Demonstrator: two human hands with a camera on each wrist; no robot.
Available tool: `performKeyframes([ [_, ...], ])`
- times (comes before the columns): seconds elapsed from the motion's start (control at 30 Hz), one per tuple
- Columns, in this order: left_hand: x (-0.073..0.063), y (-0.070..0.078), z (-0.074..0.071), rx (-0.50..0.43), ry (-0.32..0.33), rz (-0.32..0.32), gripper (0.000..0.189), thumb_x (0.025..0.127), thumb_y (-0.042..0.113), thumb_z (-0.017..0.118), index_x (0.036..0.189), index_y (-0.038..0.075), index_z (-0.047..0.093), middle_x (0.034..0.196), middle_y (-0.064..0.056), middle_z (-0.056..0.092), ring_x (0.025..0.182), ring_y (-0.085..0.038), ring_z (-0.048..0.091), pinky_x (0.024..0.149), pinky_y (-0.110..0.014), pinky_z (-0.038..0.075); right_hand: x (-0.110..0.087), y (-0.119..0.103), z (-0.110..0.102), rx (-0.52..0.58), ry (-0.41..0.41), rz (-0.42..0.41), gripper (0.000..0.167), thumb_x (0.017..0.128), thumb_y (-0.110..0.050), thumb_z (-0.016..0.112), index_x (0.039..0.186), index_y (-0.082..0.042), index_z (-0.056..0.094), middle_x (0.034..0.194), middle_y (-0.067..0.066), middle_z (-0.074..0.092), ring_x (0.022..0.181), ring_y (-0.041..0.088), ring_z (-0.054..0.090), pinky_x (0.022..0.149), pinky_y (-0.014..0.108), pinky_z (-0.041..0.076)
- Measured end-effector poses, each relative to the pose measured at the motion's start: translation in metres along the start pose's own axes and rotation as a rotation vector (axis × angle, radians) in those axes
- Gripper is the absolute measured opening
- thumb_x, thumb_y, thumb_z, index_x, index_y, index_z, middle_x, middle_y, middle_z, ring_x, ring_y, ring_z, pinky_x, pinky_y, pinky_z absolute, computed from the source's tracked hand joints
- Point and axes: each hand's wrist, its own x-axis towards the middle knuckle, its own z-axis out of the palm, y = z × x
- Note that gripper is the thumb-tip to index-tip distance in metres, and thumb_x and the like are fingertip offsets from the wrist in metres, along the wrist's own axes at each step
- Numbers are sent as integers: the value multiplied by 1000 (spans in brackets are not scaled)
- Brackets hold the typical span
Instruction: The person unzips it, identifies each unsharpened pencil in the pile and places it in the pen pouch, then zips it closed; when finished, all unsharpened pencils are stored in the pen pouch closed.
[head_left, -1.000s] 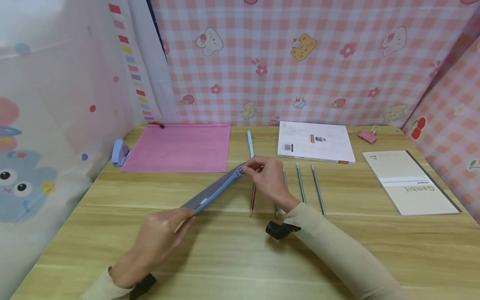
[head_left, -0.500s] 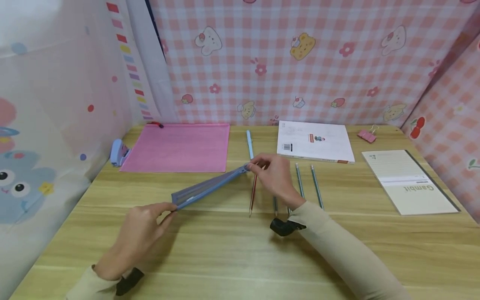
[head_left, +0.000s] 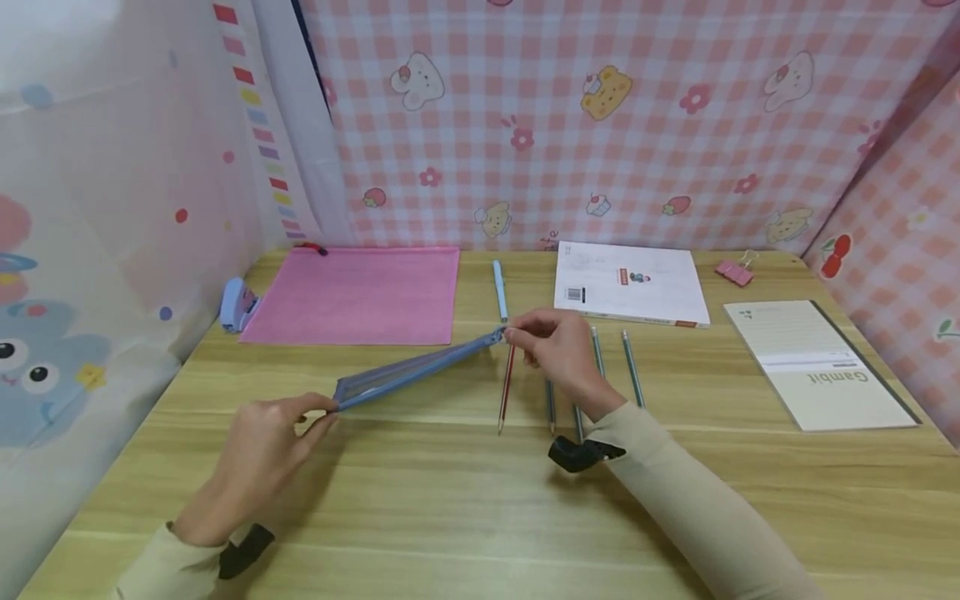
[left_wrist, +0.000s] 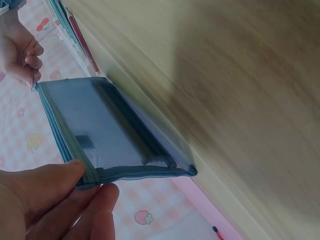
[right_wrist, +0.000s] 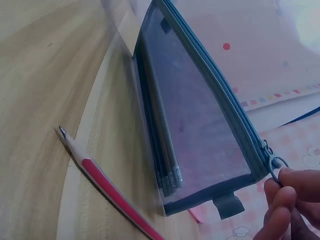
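Observation:
A blue mesh zip pouch [head_left: 420,371] is held tilted above the wooden table between both hands. My left hand [head_left: 258,442] pinches its left top corner between thumb and fingers. At the other end, my right hand [head_left: 555,350] pinches the ring-shaped zipper pull [right_wrist: 274,165], with the slider at that end of the zip. Through the mesh in the right wrist view, several pencils [right_wrist: 162,120] lie along the pouch's bottom. A red pencil [head_left: 506,392] lies on the table below the right hand. More pencils [head_left: 632,367] lie beside it, partly hidden by the right hand and forearm.
A pink pouch [head_left: 360,296] lies at the back left, with a lilac stapler-like item [head_left: 237,304] beside it. Farther right are a light blue pen [head_left: 499,290], a white book [head_left: 630,282], a pink binder clip [head_left: 735,272] and a notepad [head_left: 821,364].
My left hand has moved left to the pouch's left corner. The right hand has shifted slightly right, still holding the zipper end, and the pouch is stretched out more fully between them.

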Motion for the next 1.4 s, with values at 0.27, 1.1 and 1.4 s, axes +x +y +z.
performKeyframes([
  [0.27,2,-6,-3,8,-6,-13,17,71,3,86,83,12,78,69,-4,75,46,13,15,39,-13,19,-1,1,-3,60,-18,39,11,90,-14,76,96,-5,78,81,0,71,58,8,56,54,23,49],
  [1.1,5,-33,8,71,-359,-113,11,71,-3,81,75,7,78,73,-8,76,66,-19,71,62,-38,60,-38,19,11,-339,-492,-251,7,84,-10,80,79,-12,77,81,-1,73,66,6,55,57,18,43],
  [1.4,10,-33,11,62,-420,-103,14,70,-3,83,73,10,79,73,-5,76,67,-17,69,62,-37,58,-43,16,14,-447,-519,-314,11,81,-8,82,74,-15,77,73,-6,72,66,1,58,61,16,46],
])
